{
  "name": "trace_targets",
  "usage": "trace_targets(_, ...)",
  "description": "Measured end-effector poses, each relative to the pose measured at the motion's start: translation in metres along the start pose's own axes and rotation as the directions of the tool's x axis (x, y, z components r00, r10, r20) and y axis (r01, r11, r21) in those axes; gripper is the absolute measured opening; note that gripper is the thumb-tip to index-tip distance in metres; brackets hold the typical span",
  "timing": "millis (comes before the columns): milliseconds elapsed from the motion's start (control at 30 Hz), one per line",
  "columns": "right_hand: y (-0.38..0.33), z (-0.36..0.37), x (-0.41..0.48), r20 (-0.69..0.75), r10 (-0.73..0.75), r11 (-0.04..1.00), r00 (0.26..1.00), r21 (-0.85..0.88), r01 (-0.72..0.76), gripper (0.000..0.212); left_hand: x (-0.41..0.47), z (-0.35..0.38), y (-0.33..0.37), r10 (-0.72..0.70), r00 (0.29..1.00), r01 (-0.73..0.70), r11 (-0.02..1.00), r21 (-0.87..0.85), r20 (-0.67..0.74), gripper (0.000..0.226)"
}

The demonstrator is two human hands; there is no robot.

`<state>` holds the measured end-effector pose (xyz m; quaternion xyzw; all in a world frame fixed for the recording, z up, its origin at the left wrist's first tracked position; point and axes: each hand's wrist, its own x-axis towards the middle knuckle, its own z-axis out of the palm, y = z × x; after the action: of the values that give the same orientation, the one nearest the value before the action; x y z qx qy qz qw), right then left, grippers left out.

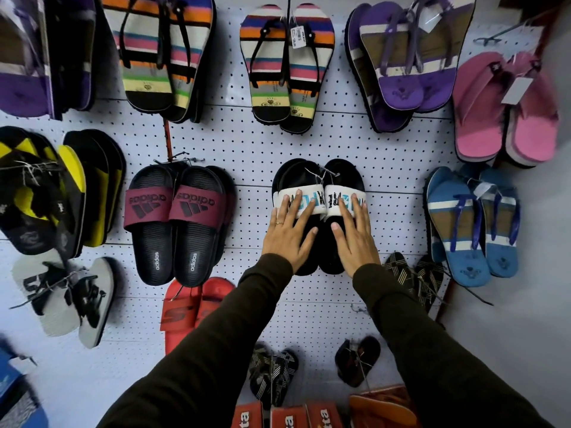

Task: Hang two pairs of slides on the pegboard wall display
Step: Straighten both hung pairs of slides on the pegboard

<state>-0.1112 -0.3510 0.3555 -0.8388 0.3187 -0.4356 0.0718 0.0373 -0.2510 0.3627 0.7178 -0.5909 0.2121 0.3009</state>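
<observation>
The white-strapped slides [319,211] hang mid-pegboard [253,143], tied at a hook. Left hand [289,234] and right hand [355,236] lie flat, fingers spread, gripping nothing, likely pressing the pair square beside the maroon slides [177,223].

"adidas" on maroon-strapped slides [177,223], "S" logo on red slides [185,313]

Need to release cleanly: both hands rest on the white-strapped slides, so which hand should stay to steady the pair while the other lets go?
Probably the left hand. It lies flat on the left slide with its fingers across the white strap, and its thumb reaches toward the seam. The right hand covers only the right slide. The black slides with white straps seem already hooked.
</observation>
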Motion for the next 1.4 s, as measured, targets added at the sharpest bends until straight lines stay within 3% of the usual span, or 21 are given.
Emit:
trace_targets(167,-0.039,0.014,-0.012,-0.164,0.014,1.0,0.986,0.029,-0.009,0.061,-0.024,-0.025,-0.026,0.001,0.991,0.004,0.999,0.034,-0.137,0.059)
trace_targets(300,-0.09,0.04,-0.019,-0.216,-0.069,0.992,0.974,0.09,0.09,0.061,-0.047,-0.052,-0.069,-0.031,0.974,0.051,0.995,0.084,-0.226,0.06)
trace_targets(400,-0.135,0.066,-0.019,-0.2,-0.081,0.979,0.976,0.166,0.116,0.06,-0.063,-0.075,-0.103,-0.074,0.959,0.1,0.992,0.081,-0.274,0.059)
trace_targets(567,-0.198,0.107,-0.018,-0.121,-0.185,0.977,0.975,0.083,0.195,0.06,-0.089,-0.109,-0.166,-0.167,0.933,0.197,0.978,0.062,-0.32,0.057)
trace_targets(733,-0.232,0.147,-0.015,0.017,-0.284,0.957,0.959,0.067,0.282,0.057,-0.101,-0.12,-0.216,-0.232,0.936,0.262,0.962,0.082,-0.267,0.058)
trace_targets(1033,-0.228,0.175,-0.005,0.144,-0.185,0.98,0.972,-0.04,0.193,0.065,-0.084,-0.107,-0.25,-0.212,0.977,0.213,0.972,0.103,-0.017,0.064)
trace_targets(1233,-0.231,0.159,-0.002,0.218,-0.188,0.978,0.958,-0.044,0.202,0.066,-0.085,-0.109,-0.25,-0.209,0.978,0.209,0.969,0.134,-0.014,0.064)
trace_targets(1333,-0.238,0.131,-0.002,0.159,-0.295,0.954,0.942,0.105,0.281,0.061,-0.085,-0.114,-0.245,-0.239,0.97,0.243,0.962,0.124,-0.052,0.064)
trace_targets(1400,-0.235,0.091,0.007,-0.001,-0.324,0.892,0.946,0.334,0.305,0.052,-0.085,-0.117,-0.235,-0.223,0.97,0.234,0.965,0.121,-0.098,0.064)
